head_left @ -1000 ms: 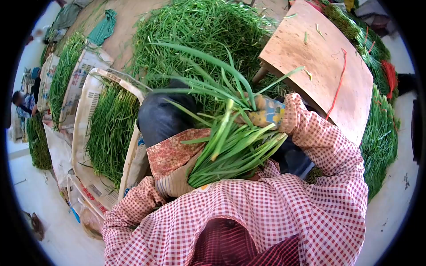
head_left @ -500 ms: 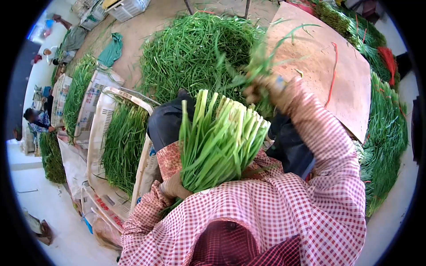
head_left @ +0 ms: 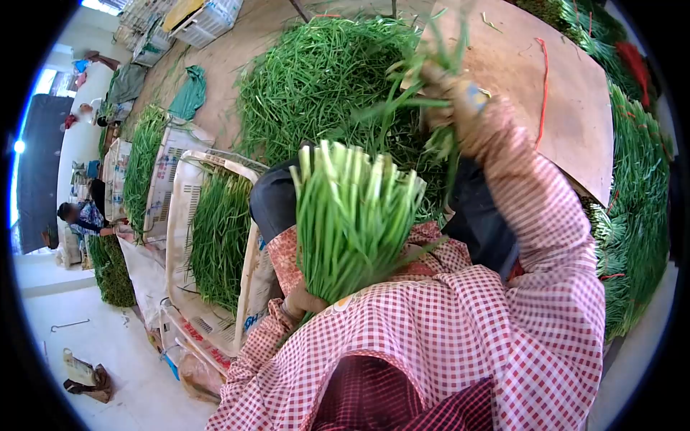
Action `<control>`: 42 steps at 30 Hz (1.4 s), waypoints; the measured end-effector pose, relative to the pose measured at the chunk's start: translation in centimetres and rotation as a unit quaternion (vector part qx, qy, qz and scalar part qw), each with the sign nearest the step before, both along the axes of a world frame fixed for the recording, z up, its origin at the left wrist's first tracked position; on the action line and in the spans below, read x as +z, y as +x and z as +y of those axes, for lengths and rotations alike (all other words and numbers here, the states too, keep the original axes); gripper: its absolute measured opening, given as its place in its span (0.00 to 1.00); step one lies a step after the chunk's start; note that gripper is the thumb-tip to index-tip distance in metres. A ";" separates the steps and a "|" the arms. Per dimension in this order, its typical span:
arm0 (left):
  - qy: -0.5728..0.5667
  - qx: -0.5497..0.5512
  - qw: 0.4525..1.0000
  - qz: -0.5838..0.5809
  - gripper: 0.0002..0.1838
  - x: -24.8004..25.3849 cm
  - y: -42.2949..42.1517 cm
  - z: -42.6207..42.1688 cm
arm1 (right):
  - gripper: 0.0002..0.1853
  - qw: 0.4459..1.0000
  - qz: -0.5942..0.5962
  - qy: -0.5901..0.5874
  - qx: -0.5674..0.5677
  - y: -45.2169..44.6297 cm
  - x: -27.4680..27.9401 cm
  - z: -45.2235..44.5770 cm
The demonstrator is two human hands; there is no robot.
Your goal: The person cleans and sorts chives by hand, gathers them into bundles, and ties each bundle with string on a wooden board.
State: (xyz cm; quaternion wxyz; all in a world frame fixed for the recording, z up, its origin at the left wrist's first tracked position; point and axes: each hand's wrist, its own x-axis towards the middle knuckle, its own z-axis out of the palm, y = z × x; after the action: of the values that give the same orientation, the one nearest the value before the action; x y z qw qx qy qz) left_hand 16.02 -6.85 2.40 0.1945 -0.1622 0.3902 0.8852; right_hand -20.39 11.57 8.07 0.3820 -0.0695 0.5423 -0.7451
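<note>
A thick bunch of garlic chives (head_left: 352, 223) rests against my lap and checked smock, its pale cut ends pointing away from me. My left hand (head_left: 303, 300) is closed round its leafy lower end, fingers partly hidden beneath the leaves. Out to the right, my gloved right hand (head_left: 454, 97) is raised and smeared by motion, closed on a few loose chives (head_left: 406, 104). It is between a big heap of loose chives (head_left: 309, 93) and a brown board (head_left: 510, 79).
White crates (head_left: 181, 215) of chives stand at my left. Bundled chives (head_left: 640, 208) are stacked on the right, near red ties (head_left: 634, 72). A red strip (head_left: 543, 93) lies on the board. Another person (head_left: 88, 218) is at the far left. A green cloth (head_left: 189, 93) lies behind the crates.
My right hand has moved up and away with its loose chives. The bunch in my left hand stands more upright. The whole view has shifted slightly.
</note>
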 end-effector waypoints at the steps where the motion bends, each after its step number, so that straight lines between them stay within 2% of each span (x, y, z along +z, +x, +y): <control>1: 0.006 0.005 1.000 -0.005 0.52 0.0 0.2 0.0 | 0.14 0.999 0.034 -0.011 0.019 -2.1 -1.3 1.4; 2: 0.012 0.010 1.000 -0.008 0.51 0.0 0.2 -0.1 | 0.16 0.978 0.077 -0.188 0.047 -3.9 -6.5 -0.4; 4: 0.025 0.016 0.999 -0.016 0.51 -0.2 0.2 -0.1 | 0.22 0.955 0.167 -0.205 0.137 -3.1 -10.0 -0.9; 5: 0.029 0.019 0.999 -0.020 0.51 -0.1 0.2 -0.1 | 0.25 0.956 0.210 -0.046 0.197 -0.4 -7.7 0.6; 6: 0.033 0.021 0.999 -0.022 0.51 -0.2 0.1 0.0 | 0.25 0.928 0.279 0.019 0.245 0.9 -6.5 0.4; 8: 0.043 0.026 0.998 -0.028 0.50 -0.2 0.0 0.0 | 0.25 0.830 0.424 0.134 0.335 3.4 -4.2 0.1; 9: 0.045 0.029 0.998 -0.031 0.50 -0.2 0.0 0.1 | 0.30 0.789 0.469 0.176 0.355 3.8 -3.1 -0.1; 11: 0.052 0.036 0.997 -0.036 0.50 -0.3 -0.1 0.2 | 0.28 0.795 0.457 0.170 0.361 3.8 -4.5 -0.4; 19: 0.083 0.068 0.992 -0.060 0.48 -0.7 0.0 0.5 | 0.20 0.882 0.304 0.173 0.314 4.5 -6.4 -1.9; 22: 0.097 0.082 0.989 -0.071 0.48 -0.7 0.1 0.4 | 0.17 0.931 0.195 0.227 0.208 3.3 -6.7 -2.6; 24: 0.106 0.095 0.987 -0.080 0.48 -0.8 0.3 0.4 | 0.16 0.959 0.106 0.249 0.086 1.4 -7.4 -2.9; 25: 0.111 0.104 0.985 -0.082 0.47 -0.9 0.2 0.5 | 0.15 0.967 0.078 0.242 0.023 0.3 -7.9 -2.9; 27: 0.110 0.116 0.984 -0.075 0.47 -1.0 0.4 0.6 | 0.10 0.982 0.085 0.154 -0.075 -1.0 -8.1 -3.0; 28: 0.099 0.117 0.986 -0.060 0.47 -1.2 0.5 0.5 | 0.09 0.979 0.085 0.163 -0.085 -1.3 -8.0 -2.5; 29: 0.069 0.108 0.992 -0.019 0.46 -1.7 0.4 0.2 | 0.09 0.979 0.089 0.165 -0.083 -0.9 -7.8 -2.2; 30: 0.040 0.102 0.994 0.022 0.45 -2.1 0.2 0.0 | 0.14 0.997 0.041 0.063 0.014 -0.4 -7.6 -1.5; 31: 0.010 0.095 0.994 0.061 0.44 -2.5 0.1 0.0 | 0.19 0.993 -0.011 -0.040 0.111 0.5 -7.3 -0.7; 33: -0.018 0.087 0.991 0.099 0.43 -2.7 -0.3 0.2 | 0.24 0.974 0.052 0.070 0.208 5.1 -5.3 -1.9; 34: -0.023 0.086 0.988 0.128 0.43 -2.4 -0.8 0.5 | 0.29 0.956 0.141 0.060 0.251 6.3 -5.1 -2.8; 35: -0.021 0.101 0.989 0.109 0.42 -1.8 -0.9 0.9 | 0.33 0.951 0.142 0.088 0.262 7.2 -5.0 -3.4; 36: -0.019 0.115 0.989 0.090 0.41 -1.2 -1.1 1.2 | 0.37 0.954 0.096 0.122 0.258 8.1 -4.9 -3.7; 37: -0.017 0.130 0.989 0.071 0.40 -0.5 -1.2 1.6 | 0.42 0.962 0.001 0.142 0.233 8.6 -5.1 -4.1; 38: -0.022 0.155 0.988 -0.005 0.39 -0.3 -1.4 1.8 | 0.47 0.953 -0.027 0.188 0.235 8.7 -4.8 -4.4; 39: -0.008 0.147 0.987 -0.063 0.39 -0.1 -1.7 1.5 | 0.46 0.798 0.293 0.377 0.368 7.9 -3.9 -4.6; 40: 0.007 0.141 0.983 -0.121 0.38 0.2 -1.9 1.3 | 0.46 0.798 0.294 0.377 0.367 7.8 -3.9 -4.6; 42: -0.020 0.118 0.988 -0.099 0.37 0.1 -2.1 1.3 | 0.43 0.811 0.278 0.355 0.373 7.6 -4.3 -4.6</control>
State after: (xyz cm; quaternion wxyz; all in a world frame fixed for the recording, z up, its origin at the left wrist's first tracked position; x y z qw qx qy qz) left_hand 13.92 -5.52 2.47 0.1230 -0.2979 0.3644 0.8737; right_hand -12.75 6.99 3.77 0.4614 -0.3302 0.7848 -0.2495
